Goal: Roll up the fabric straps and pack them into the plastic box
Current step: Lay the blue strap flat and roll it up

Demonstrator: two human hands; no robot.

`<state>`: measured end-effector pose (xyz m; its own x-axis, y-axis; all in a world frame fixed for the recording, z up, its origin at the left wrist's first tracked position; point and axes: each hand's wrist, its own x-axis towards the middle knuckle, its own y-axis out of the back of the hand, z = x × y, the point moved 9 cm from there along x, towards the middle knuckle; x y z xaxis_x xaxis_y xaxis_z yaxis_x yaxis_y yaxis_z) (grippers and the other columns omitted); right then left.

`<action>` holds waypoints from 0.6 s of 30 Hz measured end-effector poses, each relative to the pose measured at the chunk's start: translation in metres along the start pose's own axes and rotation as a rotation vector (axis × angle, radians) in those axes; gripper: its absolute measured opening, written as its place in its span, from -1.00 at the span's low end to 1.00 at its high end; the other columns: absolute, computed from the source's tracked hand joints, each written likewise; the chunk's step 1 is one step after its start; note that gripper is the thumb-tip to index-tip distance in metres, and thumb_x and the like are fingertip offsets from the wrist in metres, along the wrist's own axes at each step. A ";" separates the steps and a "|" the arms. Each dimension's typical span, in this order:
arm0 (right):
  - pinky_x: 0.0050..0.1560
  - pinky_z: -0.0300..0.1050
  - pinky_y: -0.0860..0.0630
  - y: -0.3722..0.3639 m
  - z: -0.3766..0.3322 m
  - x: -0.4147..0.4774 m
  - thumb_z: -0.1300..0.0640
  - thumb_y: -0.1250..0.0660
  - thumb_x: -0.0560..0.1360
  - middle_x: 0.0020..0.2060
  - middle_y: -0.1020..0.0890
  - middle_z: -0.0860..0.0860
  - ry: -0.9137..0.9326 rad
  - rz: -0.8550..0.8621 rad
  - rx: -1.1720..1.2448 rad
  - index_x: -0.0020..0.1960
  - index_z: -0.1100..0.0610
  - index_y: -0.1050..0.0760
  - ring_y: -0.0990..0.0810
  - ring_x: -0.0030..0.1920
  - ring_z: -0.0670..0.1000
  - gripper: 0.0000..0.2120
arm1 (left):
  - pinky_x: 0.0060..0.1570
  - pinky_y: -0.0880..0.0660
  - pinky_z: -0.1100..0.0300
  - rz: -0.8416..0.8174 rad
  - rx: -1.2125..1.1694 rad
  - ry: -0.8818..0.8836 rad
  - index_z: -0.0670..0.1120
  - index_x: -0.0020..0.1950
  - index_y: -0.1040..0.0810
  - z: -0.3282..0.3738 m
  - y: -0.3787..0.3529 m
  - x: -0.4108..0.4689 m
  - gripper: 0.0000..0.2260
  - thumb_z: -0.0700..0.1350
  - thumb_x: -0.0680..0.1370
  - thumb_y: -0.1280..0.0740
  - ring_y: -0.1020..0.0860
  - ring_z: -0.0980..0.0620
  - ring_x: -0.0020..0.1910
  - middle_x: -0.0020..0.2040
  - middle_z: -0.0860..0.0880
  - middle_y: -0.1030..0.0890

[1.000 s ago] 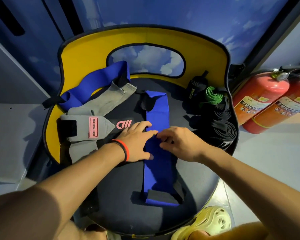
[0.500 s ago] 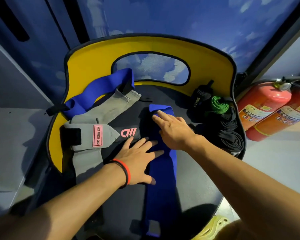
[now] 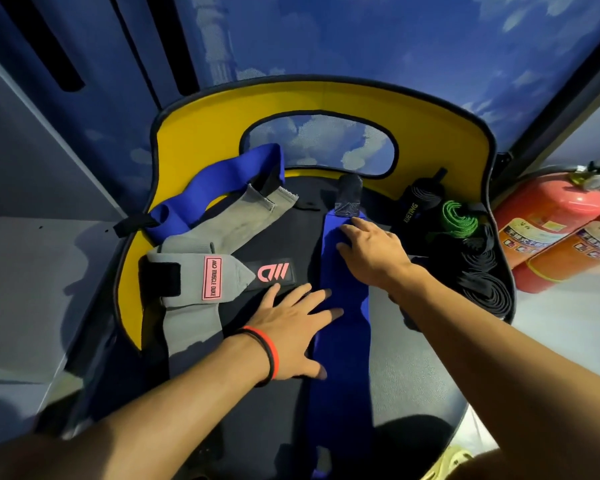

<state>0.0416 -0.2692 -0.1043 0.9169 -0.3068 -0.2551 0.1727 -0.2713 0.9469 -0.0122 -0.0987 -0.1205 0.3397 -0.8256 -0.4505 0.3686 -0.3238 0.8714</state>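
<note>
Straps lie spread over the dark seat [image 3: 413, 358] of a chair with a yellow back [image 3: 430, 133]. One blue strap [image 3: 343, 344] runs flat through the middle of the seat from 12 o'clock to 6 o'clock, its dark fastening end [image 3: 349, 199] at the 12 o'clock tip.

The right grip [image 3: 371, 251] is released. Its fingers are straight and press flat on the strap near the 12 o'clock end, just below the dark fastening end. The left grip [image 3: 291, 334], with a red and black band [image 3: 271, 355] on its wrist, is also released. Its palm is down and its fingers are spread, with the fingertips resting on the strap's 9 o'clock edge near its middle.

At 9 o'clock a grey strap [image 3: 194, 296] with a pink label lies unrolled. A second blue strap [image 3: 219, 188] lies draped at 10 o'clock, against the yellow back. At 2 to 3 o'clock sit a black roll [image 3: 420, 202] with lettering, a green roll [image 3: 458, 220] and more black coiled straps [image 3: 482, 289]. Beyond the chair at 3 o'clock, two red fire extinguishers [image 3: 551, 216] stand on the floor.
</note>
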 end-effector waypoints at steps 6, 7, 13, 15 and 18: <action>0.33 0.09 -0.43 0.036 -0.052 -0.020 0.00 -0.24 0.66 0.44 -0.47 0.05 0.186 0.170 0.104 0.43 0.08 -0.47 -0.46 0.40 0.14 -0.62 | 0.40 -0.33 -0.03 0.230 -0.223 0.049 0.10 0.49 -0.39 -0.026 0.073 -0.019 -0.48 0.23 0.57 -0.30 -0.40 0.03 0.40 0.42 0.08 -0.44; 0.26 0.10 -0.48 0.039 -0.062 -0.024 0.02 -0.26 0.64 0.37 -0.53 0.07 0.211 0.175 0.143 0.38 0.10 -0.52 -0.52 0.33 0.15 -0.66 | 0.33 -0.38 -0.02 0.296 -0.238 0.088 0.09 0.43 -0.47 -0.039 0.088 -0.026 -0.55 0.21 0.57 -0.32 -0.45 0.02 0.33 0.34 0.07 -0.50; -0.02 0.07 -0.59 0.033 -0.109 -0.046 0.05 -0.29 0.61 0.02 -0.66 0.00 0.314 0.076 0.230 0.09 0.05 -0.63 -0.62 0.01 0.10 -0.83 | 0.10 -0.50 -0.03 0.682 -0.146 0.578 0.02 0.10 -0.64 -0.168 0.132 -0.101 -0.85 0.00 0.56 -0.39 -0.49 -0.10 0.14 0.08 -0.02 -0.55; -0.05 0.05 -0.59 0.031 -0.118 -0.048 0.02 -0.29 0.61 0.02 -0.65 -0.03 0.326 0.073 0.207 0.07 0.03 -0.62 -0.61 -0.01 0.08 -0.83 | 0.09 -0.51 -0.07 0.703 -0.104 0.733 -0.01 0.16 -0.61 -0.200 0.128 -0.121 -0.80 -0.02 0.56 -0.40 -0.48 -0.14 0.16 0.12 -0.08 -0.52; -0.06 0.05 -0.61 0.028 -0.127 -0.050 -0.08 -0.30 0.61 0.01 -0.65 -0.06 0.349 0.062 0.191 0.07 -0.01 -0.63 -0.61 -0.03 0.04 -0.80 | 0.10 -0.54 -0.10 0.611 -0.085 0.829 -0.03 0.25 -0.59 -0.221 0.113 -0.127 -0.72 0.00 0.56 -0.41 -0.50 -0.18 0.17 0.15 -0.12 -0.51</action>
<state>0.0468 -0.1456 -0.0400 0.9963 -0.0086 -0.0860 0.0736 -0.4370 0.8965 0.1773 0.0713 -0.0082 0.9672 -0.2500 0.0444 -0.0188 0.1041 0.9944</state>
